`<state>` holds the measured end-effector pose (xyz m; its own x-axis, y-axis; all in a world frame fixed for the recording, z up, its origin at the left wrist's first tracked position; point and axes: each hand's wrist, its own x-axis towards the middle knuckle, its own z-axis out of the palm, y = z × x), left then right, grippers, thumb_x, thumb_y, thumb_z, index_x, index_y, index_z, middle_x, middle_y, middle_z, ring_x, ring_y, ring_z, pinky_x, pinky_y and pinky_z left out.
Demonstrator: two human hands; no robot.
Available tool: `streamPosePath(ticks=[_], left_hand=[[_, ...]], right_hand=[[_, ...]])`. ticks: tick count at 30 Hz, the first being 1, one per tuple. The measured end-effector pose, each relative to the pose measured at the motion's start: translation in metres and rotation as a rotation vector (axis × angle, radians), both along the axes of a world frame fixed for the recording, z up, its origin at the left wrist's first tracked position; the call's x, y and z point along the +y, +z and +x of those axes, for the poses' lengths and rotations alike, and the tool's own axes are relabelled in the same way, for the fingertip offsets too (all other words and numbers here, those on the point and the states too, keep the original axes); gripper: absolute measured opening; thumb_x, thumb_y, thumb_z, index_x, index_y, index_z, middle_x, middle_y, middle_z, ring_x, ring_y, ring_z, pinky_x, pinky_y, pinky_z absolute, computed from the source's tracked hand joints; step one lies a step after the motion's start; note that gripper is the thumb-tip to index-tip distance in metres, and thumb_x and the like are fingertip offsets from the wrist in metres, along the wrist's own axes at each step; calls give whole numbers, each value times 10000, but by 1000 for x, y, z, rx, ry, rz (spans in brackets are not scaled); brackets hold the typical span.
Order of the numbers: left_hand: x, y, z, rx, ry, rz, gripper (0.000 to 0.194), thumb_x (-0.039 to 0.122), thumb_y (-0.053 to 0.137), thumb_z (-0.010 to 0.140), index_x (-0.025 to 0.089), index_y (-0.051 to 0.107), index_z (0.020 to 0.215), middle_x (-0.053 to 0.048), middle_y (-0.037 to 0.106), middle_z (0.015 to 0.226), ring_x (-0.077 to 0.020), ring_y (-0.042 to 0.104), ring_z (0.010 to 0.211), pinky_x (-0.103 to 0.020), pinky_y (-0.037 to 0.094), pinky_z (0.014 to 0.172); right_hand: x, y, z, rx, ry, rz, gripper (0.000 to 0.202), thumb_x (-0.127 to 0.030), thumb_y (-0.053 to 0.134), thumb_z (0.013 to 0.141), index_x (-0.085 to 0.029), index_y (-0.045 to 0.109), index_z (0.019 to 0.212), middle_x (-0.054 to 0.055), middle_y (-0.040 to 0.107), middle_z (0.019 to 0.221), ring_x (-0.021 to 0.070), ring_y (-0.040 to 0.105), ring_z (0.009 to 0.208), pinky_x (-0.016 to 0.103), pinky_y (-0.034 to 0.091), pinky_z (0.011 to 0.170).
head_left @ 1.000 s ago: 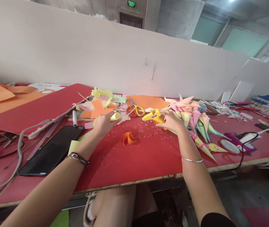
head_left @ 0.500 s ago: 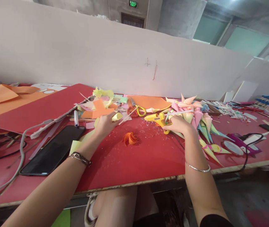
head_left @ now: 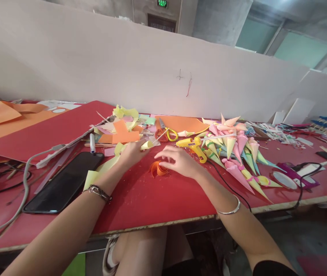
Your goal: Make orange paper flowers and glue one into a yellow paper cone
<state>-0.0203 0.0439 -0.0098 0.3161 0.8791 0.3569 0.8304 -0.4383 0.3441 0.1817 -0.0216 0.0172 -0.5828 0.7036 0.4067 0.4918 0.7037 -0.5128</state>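
Note:
My left hand (head_left: 133, 154) is closed around a small yellow paper roll (head_left: 146, 145), whose end pokes out past the fingertips. A thin pale stick (head_left: 161, 136) slants up just beyond it; whether the hand touches it I cannot tell. My right hand (head_left: 177, 160) holds nothing, its fingers curved and apart beside a curled orange paper strip (head_left: 158, 169) on the table. To the right of that hand lies a yellow glue gun (head_left: 193, 147), its black cord running toward the table's front edge. Behind both hands are scissors (head_left: 170, 134) with a yellow and an orange handle.
Several pastel paper cones (head_left: 235, 153) are piled at the right. A black phone (head_left: 66, 182) and white marker (head_left: 92, 143) lie at the left. Orange and yellow paper scraps (head_left: 123, 132) are heaped behind my left hand. A white partition (head_left: 140, 69) borders the table's back.
My right hand has let go of the glue gun and moved left to the orange strip. The left hand, still with the yellow roll, has shifted slightly right.

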Motion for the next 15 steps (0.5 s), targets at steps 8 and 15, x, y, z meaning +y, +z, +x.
streamPosePath(ticks=[8,15], left_hand=[[-2,1,1,-46,-35,-5,131,285,473,719,172,537,735,5,529,603,-124,483,569,-219,326,532],[-7,4,4,-96,-77,10,175,326,460,739,166,515,694,19,510,578,-102,439,530,-214,319,516]], right_hand=[[7,-15,-3,123,51,-27,157,-175,507,818,-164,645,891,35,617,857,112,570,783,225,433,719],[8,-10,3,182,-21,-119,130,-181,540,791,-171,668,812,35,668,838,126,599,776,238,448,687]])
